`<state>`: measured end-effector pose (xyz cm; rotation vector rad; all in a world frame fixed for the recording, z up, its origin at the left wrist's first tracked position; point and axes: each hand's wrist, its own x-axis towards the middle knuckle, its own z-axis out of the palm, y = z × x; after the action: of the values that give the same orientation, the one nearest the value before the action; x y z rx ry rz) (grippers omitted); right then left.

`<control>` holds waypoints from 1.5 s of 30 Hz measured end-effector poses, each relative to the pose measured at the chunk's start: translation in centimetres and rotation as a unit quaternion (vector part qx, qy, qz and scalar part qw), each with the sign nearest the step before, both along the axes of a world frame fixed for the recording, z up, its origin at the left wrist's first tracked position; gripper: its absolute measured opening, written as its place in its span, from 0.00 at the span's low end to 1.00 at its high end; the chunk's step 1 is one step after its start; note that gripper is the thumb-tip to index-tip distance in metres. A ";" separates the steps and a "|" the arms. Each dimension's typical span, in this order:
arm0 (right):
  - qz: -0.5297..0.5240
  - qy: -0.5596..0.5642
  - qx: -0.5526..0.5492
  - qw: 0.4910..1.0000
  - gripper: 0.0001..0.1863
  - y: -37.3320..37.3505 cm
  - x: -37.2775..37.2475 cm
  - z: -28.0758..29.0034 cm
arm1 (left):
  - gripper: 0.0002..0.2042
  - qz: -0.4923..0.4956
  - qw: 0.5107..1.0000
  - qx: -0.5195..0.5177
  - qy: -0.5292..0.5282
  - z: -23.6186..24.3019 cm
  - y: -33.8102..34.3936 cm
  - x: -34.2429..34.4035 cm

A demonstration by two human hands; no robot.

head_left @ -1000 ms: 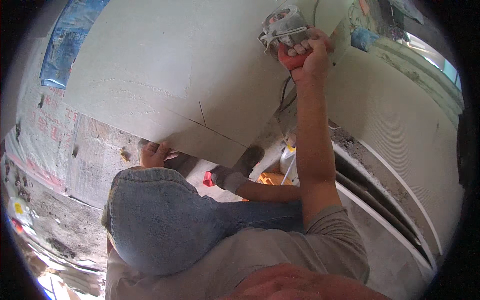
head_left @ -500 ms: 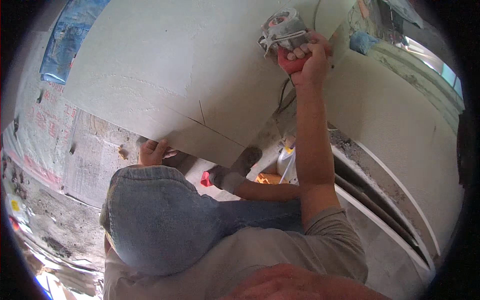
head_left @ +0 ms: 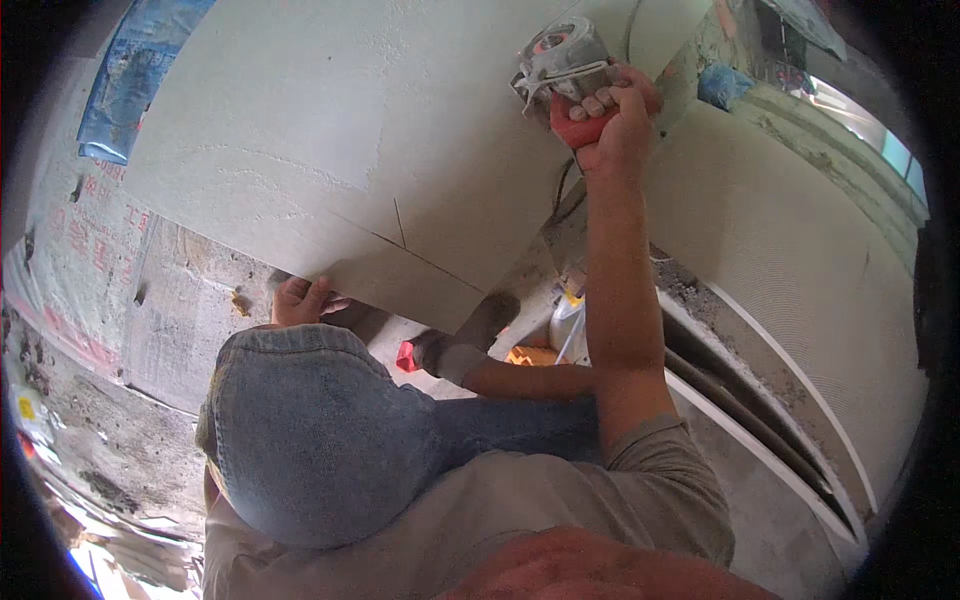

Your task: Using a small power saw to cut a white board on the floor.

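A large pale grey tile slab (head_left: 270, 110) spreads across the upper middle, with thin dark lines near its near corner. Its near left edge is pinched in my left hand (head_left: 300, 300), thumb on top and the other fingers partly hidden. At the far right of the slab, my right hand (head_left: 615, 115) is closed around the red handle of a dusty handheld tile cutter (head_left: 560, 60). The cutter's blade is hidden, so I cannot tell whether it touches the slab. A dark cable (head_left: 567, 195) hangs below the handle.
My jeans-covered knee (head_left: 300, 430) is just below the slab's near edge. Long boards or tiles (head_left: 760, 420) lean at the right, beside a ridged pale sheet (head_left: 790, 240). Something orange (head_left: 532, 356) lies below the slab's corner. Blue plastic (head_left: 140, 80) lies at the far left.
The whole view has shifted very slightly to the left. Both hands keep the same holds, and the cutter stays at the same spot on the slab.
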<state>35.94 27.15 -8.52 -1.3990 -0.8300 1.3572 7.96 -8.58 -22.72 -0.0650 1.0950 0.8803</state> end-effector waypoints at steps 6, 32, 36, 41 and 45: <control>-0.015 0.037 -0.019 0.999 0.19 -0.4 -0.2 -0.4 | 0.13 0.000 1.000 0.008 0.002 -0.8 -1.0 -0.2; -0.013 0.018 -0.037 0.999 0.15 -0.7 -0.9 0.1 | 0.13 0.006 1.000 -0.001 0.006 1.4 0.8 -0.2; -0.017 0.020 -0.030 0.999 0.15 -0.7 -0.8 -0.2 | 0.13 0.004 1.000 0.007 0.010 1.3 0.5 -0.3; -0.029 0.018 -0.031 0.999 0.16 -1.0 -1.3 0.1 | 0.13 0.002 1.000 -0.004 0.011 1.7 1.0 -0.2; -0.023 0.010 -0.039 0.999 0.16 -1.2 -1.7 0.3 | 0.14 -0.004 1.000 -0.003 0.003 1.0 0.2 -0.3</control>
<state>34.25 25.96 -8.25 -1.4532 -0.7357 1.3785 7.63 -8.35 -21.67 -0.0623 1.1021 0.8709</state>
